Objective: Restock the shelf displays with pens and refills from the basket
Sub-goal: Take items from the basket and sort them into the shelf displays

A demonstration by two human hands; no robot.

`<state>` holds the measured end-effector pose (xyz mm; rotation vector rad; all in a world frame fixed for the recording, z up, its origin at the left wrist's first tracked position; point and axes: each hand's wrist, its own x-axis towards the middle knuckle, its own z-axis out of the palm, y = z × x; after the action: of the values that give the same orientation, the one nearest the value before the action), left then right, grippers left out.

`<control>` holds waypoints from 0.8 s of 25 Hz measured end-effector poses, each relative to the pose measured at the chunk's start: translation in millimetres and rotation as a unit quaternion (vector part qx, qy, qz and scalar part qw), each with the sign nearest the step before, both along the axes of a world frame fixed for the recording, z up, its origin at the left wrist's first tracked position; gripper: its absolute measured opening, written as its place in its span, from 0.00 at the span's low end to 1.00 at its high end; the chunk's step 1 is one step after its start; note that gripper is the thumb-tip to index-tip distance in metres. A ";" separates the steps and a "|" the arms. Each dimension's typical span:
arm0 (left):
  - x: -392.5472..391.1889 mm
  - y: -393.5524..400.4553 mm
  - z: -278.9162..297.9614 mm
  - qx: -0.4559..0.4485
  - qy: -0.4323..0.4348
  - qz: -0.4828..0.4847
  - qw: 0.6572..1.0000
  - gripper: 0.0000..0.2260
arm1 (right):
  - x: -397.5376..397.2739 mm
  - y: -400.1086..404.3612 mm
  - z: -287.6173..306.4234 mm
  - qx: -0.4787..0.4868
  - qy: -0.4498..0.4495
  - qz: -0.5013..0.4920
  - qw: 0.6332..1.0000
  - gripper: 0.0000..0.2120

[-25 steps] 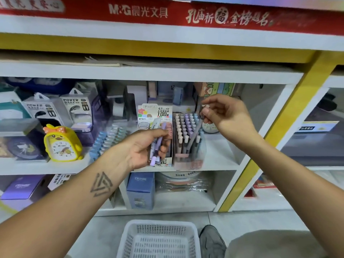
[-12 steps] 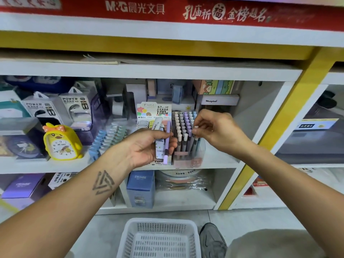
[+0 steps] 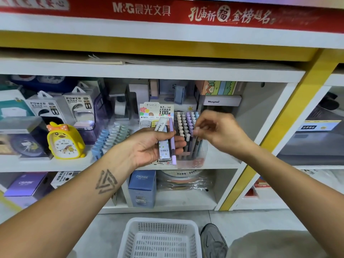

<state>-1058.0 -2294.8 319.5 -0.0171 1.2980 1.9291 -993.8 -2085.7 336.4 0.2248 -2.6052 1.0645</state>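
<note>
The left hand (image 3: 149, 146) holds a refill pack (image 3: 163, 140) and a purple pen (image 3: 172, 140) upright before the shelf's (image 3: 223, 163) front edge, just left of the pen display (image 3: 188, 136), where the nearer right hand (image 3: 217, 131) hovers, its grip pinched, on what I cannot tell.

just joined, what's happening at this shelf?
A person is restocking pens. The left hand holds a lilac pen and a flat pack of refills before the shelf. The right hand is at the clear pen display, fingertips on a pen top. The white basket sits on the floor below.
</note>
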 end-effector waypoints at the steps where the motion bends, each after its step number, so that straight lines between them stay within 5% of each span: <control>1: 0.1 0.4 0.0 0.004 -0.001 -0.002 1.000 0.10 | 0.1 1.9 4.7 -0.045 0.031 -0.020 0.998 0.06; 4: -0.5 1.6 -0.4 0.010 -0.002 -0.001 1.000 0.09 | 2.7 16.2 20.4 -0.103 0.088 -0.050 0.989 0.07; 9: -2.5 3.8 -4.2 -0.016 0.013 0.016 1.000 0.09 | 12.2 18.3 9.0 0.008 0.056 -0.050 0.997 0.08; 20: 1.2 8.3 -3.7 -0.028 0.019 0.018 0.999 0.08 | 11.6 18.3 8.9 -0.111 0.161 -0.122 0.973 0.08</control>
<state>-1056.8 -2286.4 315.8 -0.0332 1.3859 1.9319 -982.3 -2067.4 345.2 0.0209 -2.1428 1.1149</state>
